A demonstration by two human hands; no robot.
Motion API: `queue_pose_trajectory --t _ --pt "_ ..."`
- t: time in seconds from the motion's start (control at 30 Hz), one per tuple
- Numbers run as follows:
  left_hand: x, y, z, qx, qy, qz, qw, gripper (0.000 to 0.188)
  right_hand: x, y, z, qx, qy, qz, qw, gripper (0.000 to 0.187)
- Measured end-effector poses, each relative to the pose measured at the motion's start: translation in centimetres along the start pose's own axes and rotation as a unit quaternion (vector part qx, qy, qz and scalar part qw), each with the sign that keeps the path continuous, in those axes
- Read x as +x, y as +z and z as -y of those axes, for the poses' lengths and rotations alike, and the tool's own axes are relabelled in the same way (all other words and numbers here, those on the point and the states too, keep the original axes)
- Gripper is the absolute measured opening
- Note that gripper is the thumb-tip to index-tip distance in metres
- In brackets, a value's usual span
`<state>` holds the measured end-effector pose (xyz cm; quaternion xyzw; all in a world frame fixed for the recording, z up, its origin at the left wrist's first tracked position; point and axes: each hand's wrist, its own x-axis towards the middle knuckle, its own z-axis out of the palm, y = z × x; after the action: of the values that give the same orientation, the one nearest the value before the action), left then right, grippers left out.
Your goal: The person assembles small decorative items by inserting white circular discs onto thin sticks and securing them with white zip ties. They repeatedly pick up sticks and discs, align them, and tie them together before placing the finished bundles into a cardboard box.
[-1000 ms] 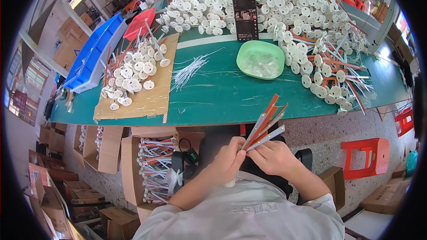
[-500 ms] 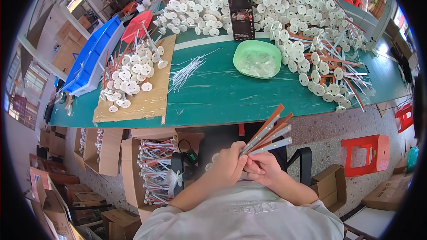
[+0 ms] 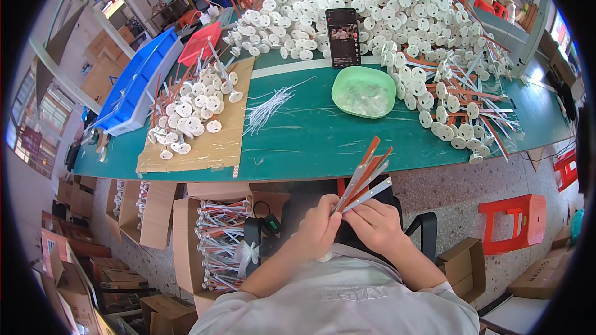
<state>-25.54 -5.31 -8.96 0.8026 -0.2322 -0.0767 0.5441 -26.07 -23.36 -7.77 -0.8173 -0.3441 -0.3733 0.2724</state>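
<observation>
Close to my body, in front of the table edge, my left hand (image 3: pixel 320 226) is wrapped round a bundle of flat strips (image 3: pixel 365 177), orange-brown and silvery, fanned out at their upper ends. Fingers of my right hand (image 3: pixel 374 223) are closed at the lower right side of the bundle, on a silvery strip (image 3: pixel 374 192) with small pale dots. The strips' lower ends are mostly hidden by my left hand. On the green table (image 3: pixel 292 152) ahead lie a bunch of thin white ties (image 3: pixel 270 110) and a light-green bowl (image 3: pixel 364 92) holding small clear pieces.
White disc-ended strips (image 3: pixel 397 12) are heaped at the back and right; others lie on a cardboard sheet (image 3: pixel 192 162) at left. A phone (image 3: pixel 343 37) stands behind the bowl. A blue bin (image 3: pixel 138 77) is far left, a filled carton (image 3: pixel 188 242) below, a red stool (image 3: pixel 514 223) right.
The bundle has tilted more upright and shifted slightly left. My right hand has moved up, its fingers now on the silvery strip. The whole view has shifted a little.
</observation>
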Motion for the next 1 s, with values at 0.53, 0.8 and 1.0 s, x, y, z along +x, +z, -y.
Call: queue_pose_trajectory --t 0.53,0.8,1.0 --pt "-0.2 1.1 -0.1 0.051 -0.015 -0.049 0.997 0.029 -3.4 3.1 2.4 0.437 0.489 0.013 0.755 0.013" --pt "-0.5 2.1 0.0 0.023 0.001 -0.095 0.995 0.03 -3.0 1.5 0.2 0.475 0.567 0.087 0.667 0.016" --pt "0.0 1.8 0.2 0.041 0.003 -0.073 0.996 0.031 -1.5 0.4 0.0 0.039 0.105 -0.001 0.994 0.027"
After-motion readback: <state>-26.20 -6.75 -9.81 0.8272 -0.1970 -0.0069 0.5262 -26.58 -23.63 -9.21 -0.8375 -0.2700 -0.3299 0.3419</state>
